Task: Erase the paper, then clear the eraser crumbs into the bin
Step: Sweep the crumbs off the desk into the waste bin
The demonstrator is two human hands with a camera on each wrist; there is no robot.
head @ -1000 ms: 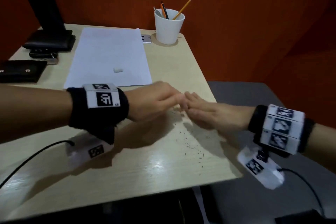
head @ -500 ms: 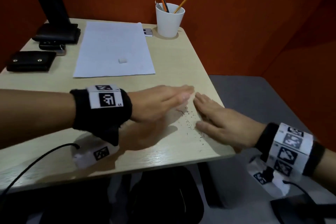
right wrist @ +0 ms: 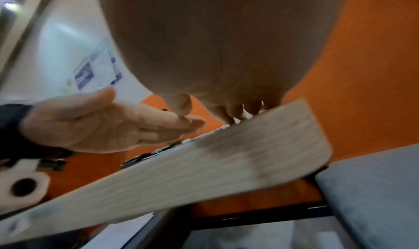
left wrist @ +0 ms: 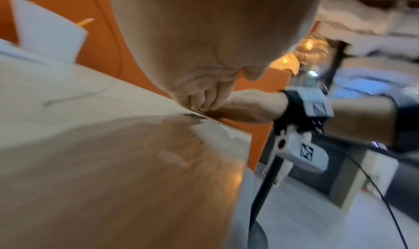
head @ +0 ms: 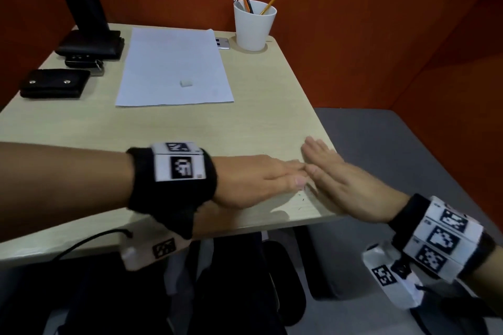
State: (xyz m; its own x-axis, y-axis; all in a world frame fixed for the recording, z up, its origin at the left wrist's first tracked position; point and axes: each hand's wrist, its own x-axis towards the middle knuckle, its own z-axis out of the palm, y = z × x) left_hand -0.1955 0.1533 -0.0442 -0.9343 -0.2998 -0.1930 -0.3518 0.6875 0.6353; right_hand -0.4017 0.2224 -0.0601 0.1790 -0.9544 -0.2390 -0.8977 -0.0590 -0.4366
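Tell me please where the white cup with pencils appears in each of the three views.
Head view: the white cup stands at the table's far right corner, upper middle of the picture.
Left wrist view: the cup shows at upper left, blurred, behind the table.
Right wrist view: not in it.
Shared landmark: the table edge near both hands.

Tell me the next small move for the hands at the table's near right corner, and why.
Probably sweep the flat left hand rightward, pushing the dark eraser crumbs off the pale wooden table edge into the right hand. Both hands lie flat, fingertips meeting, crumbs remain near the corner, and no bin shows.
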